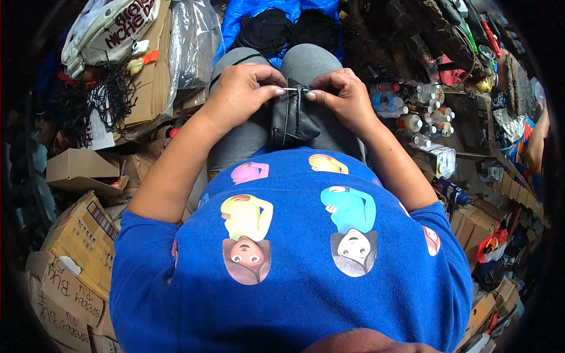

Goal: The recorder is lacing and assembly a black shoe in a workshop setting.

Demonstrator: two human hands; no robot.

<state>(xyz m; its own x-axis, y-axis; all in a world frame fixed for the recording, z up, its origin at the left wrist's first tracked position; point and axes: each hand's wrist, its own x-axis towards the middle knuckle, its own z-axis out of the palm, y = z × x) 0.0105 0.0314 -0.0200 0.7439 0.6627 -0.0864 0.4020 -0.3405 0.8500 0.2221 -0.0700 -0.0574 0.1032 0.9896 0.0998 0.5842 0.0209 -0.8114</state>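
Between my knees lies a black leather piece with raised seams, resembling a shoe upper. Across its far edge runs a thin, pale needle-like rod. My left hand is closed in a pinch at the rod's left end, thumb pointing inward. At the other end my right hand also pinches, its thumb and curled fingers against the rod and the leather's edge. A dark strand hangs over the leather below the rod. The fingertips partly hide both ends of the rod.
Coiled black cord lies on a blue plastic sheet beyond my knees. Several small bottles stand to the right. Cardboard boxes, tangled black laces and a pale bag crowd the left.
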